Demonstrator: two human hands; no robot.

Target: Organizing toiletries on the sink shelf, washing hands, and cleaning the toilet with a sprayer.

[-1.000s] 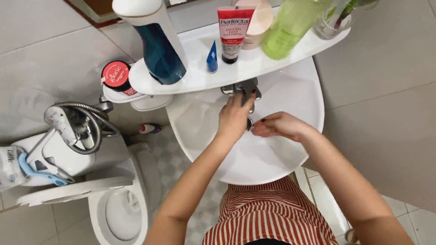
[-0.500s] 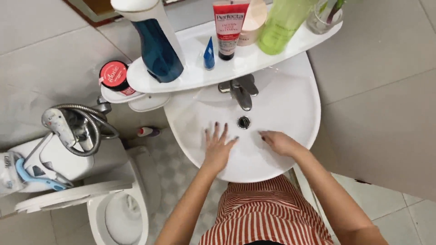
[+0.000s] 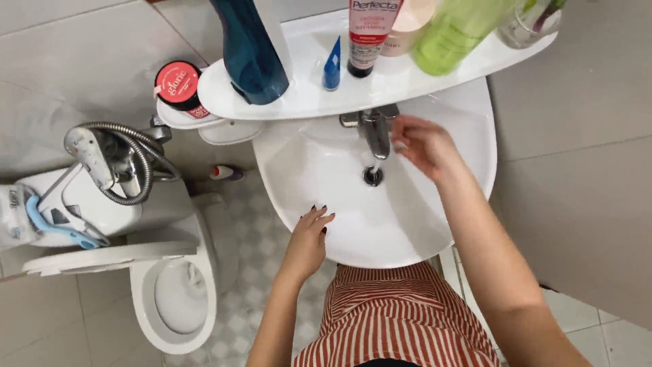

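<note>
A white washbasin (image 3: 441,224) lies below me with a chrome tap (image 3: 374,130) at its back and a round drain (image 3: 372,176) under the spout. Water runs from the tap toward the drain. My right hand (image 3: 420,144) is raised beside the tap on its right, fingers loosely apart, holding nothing. My left hand (image 3: 308,239) rests at the basin's near-left rim, fingers slightly curled with dark nails, empty.
A white shelf (image 3: 299,102) above the basin carries a dark blue bottle (image 3: 250,47), a small blue tube (image 3: 332,64), a red tube (image 3: 370,34), a green bottle (image 3: 454,30) and a glass (image 3: 530,24). A red-lidded jar (image 3: 177,85), a shower hose (image 3: 129,166) and an open toilet (image 3: 173,299) stand left.
My right hand rose from the basin's front to the tap, and water now runs. My left hand drew back from the bowl to the near rim.
</note>
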